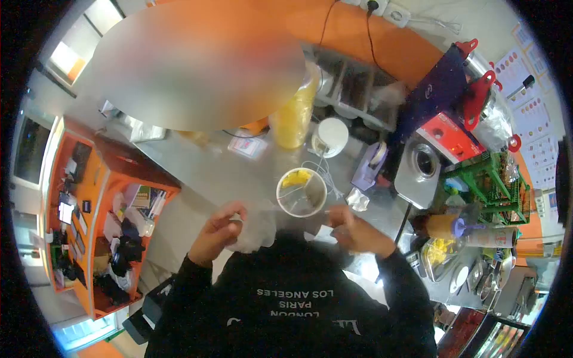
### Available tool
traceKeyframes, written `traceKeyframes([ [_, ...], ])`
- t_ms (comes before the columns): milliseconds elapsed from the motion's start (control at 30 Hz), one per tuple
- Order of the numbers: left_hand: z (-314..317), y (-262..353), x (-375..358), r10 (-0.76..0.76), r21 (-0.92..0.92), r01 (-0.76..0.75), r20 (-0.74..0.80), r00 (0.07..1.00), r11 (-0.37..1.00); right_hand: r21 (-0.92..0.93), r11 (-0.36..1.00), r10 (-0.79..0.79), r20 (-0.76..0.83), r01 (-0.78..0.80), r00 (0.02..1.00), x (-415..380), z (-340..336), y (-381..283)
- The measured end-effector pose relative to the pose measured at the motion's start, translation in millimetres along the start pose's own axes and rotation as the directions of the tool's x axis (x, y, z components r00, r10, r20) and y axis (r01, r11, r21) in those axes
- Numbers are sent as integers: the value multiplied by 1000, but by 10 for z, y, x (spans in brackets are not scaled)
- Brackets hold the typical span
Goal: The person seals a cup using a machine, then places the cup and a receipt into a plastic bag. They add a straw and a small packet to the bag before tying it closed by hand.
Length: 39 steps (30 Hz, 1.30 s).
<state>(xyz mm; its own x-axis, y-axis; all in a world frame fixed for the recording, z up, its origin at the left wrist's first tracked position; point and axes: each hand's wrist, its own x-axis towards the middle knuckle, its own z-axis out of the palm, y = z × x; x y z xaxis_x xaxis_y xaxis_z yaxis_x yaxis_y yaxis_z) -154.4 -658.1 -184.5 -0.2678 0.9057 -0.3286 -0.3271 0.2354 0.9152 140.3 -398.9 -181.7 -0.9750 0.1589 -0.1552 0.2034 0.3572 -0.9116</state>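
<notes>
My left hand [216, 232] is closed with its fingers pinching a thin, clear plastic bag [255, 231], which hangs in front of my black sweatshirt. On the other side, my right hand [359, 231] has curled fingers, somewhat blurred; whether anything small is between them I cannot make out. A white piece of paper or plastic [324, 234] shows beside its fingertips. Between and beyond both hands, a round white tub [279, 201] stands on the metal table [203, 164]. Something yellow [296, 178] lies inside it, along with what looks like clear film.
A tall clear bag of yellow contents [291, 122] stands behind the tub, with a white round container [332, 136] nearby. To the right are a purple tape dispenser [370, 167], a metal appliance [419, 170] and green crates [492, 188]. An orange shelf unit [101, 203] stands left.
</notes>
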Motion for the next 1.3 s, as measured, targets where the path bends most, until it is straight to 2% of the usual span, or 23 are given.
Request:
traceKeyframes([
  [33,-67,9,-28,53,-29,-54,-48,997,998,176,984,-3,43,-5,999,137,-124,-149],
  [133,-128,95,-46,163,-259,-189,-119,979,947,246,968,-83,119,51,989,735,-346,-19],
  [167,-149,147,-25,195,-355,-231,-135,971,906,205,978,-67,107,44,992,904,-402,-39],
  [267,-221,244,116,90,-465,-165,-179,980,870,71,997,-15,69,10,997,1290,-437,-17],
  [367,-238,292,193,101,-403,-160,-164,981,901,55,998,42,-44,-40,998,1501,-327,230],
  [467,-304,243,297,119,-431,-174,-153,981,885,-76,994,-87,-186,73,979,1531,-235,226],
  [567,-354,209,356,126,-417,-169,-127,984,893,-141,978,-180,-207,152,962,1553,-205,318],
  [767,-320,232,421,82,-408,-128,-129,988,904,-133,985,-145,-257,114,955,1557,-129,473],
  [867,-310,212,456,82,-422,-119,-105,991,899,-159,975,-194,-276,154,941,1548,-116,508],
  [1067,-290,224,476,44,-453,-69,-66,997,889,-47,994,-112,-324,103,939,1494,-69,454],
  [1300,-309,190,549,45,-444,-68,-62,997,893,23,989,-127,-350,144,928,1466,-99,439],
])
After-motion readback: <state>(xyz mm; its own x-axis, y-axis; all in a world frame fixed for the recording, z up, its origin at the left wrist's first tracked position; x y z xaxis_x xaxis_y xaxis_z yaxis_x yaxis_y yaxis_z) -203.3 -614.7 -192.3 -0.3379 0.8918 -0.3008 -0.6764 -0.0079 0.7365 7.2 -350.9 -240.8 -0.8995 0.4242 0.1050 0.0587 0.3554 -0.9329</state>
